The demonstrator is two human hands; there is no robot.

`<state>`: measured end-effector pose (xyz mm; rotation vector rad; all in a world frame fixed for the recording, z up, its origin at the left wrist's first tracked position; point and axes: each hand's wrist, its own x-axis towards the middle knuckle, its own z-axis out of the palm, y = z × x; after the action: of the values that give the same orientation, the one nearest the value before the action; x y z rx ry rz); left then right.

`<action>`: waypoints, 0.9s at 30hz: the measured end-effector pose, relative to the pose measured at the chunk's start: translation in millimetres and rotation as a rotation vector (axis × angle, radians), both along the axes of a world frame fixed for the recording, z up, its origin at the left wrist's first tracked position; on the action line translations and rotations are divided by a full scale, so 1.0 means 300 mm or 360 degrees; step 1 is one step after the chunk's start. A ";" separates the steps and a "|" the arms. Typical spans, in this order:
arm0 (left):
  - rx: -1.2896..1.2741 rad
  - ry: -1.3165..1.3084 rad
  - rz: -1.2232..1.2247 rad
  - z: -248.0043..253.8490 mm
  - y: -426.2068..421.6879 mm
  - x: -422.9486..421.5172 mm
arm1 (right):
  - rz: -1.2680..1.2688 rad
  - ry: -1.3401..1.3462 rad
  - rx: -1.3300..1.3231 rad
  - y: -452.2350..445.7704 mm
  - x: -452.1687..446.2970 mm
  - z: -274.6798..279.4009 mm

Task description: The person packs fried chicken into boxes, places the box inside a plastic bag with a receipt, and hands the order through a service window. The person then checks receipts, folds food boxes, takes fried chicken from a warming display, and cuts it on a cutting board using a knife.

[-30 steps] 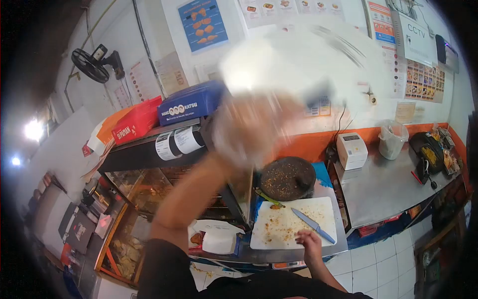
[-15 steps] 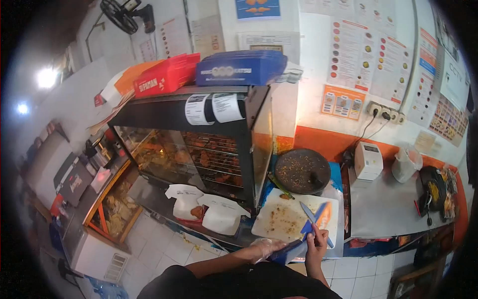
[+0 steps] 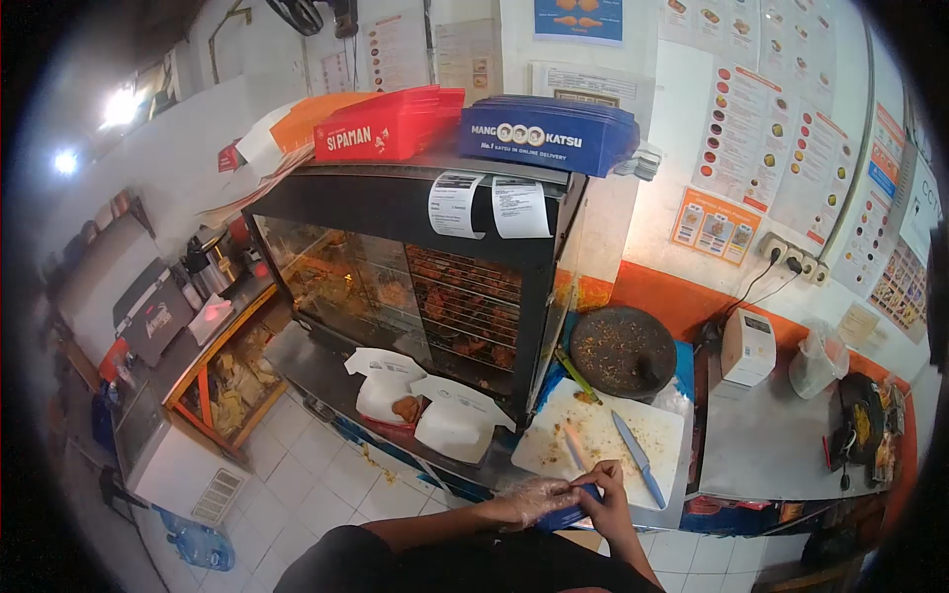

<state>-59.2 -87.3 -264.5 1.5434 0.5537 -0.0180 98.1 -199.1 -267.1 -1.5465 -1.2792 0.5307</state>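
My left hand (image 3: 534, 501), in a clear plastic glove, is closed on a blue folded carton (image 3: 565, 516) near the front edge of the counter. My right hand (image 3: 605, 494), bare, pinches the same carton from the other side. Just beyond them lies a white cutting board (image 3: 544, 442) with brown crumbs and a blue-handled knife (image 3: 638, 457). A dark stone mortar (image 3: 623, 348) full of seeds and bits stands behind the board. To the left, an open white box (image 3: 460, 417) sits by a piece of fried food (image 3: 406, 407).
A glass-fronted warming cabinet (image 3: 465, 306) stands at the left of the board, topped by red cartons (image 3: 381, 128) and blue cartons (image 3: 549, 136). On the right steel counter (image 3: 751, 435) are a white printer (image 3: 747, 346) and a plastic-lined bin (image 3: 819, 361).
My left hand has come down from high in front of the camera. Both hands now hold a blue carton, folded smaller than half a second ago. The view has swung left.
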 end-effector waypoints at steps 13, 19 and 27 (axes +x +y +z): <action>-0.1346 -0.0523 0.0333 -0.073 0.107 -0.009 | -0.0256 0.2167 0.0569 -0.096 0.123 -0.109; 0.2144 -0.0811 0.0901 0.019 0.086 -0.036 | -0.0490 0.0395 0.0036 -0.114 0.211 -0.138; 0.0293 -0.0515 0.0178 -0.158 0.087 0.087 | 0.0396 -0.0414 -0.0217 -0.005 0.123 0.062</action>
<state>-33.1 -61.0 -311.8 1.6497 0.3899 0.3714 135.1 -200.6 -248.6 -1.6171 -1.6789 0.5976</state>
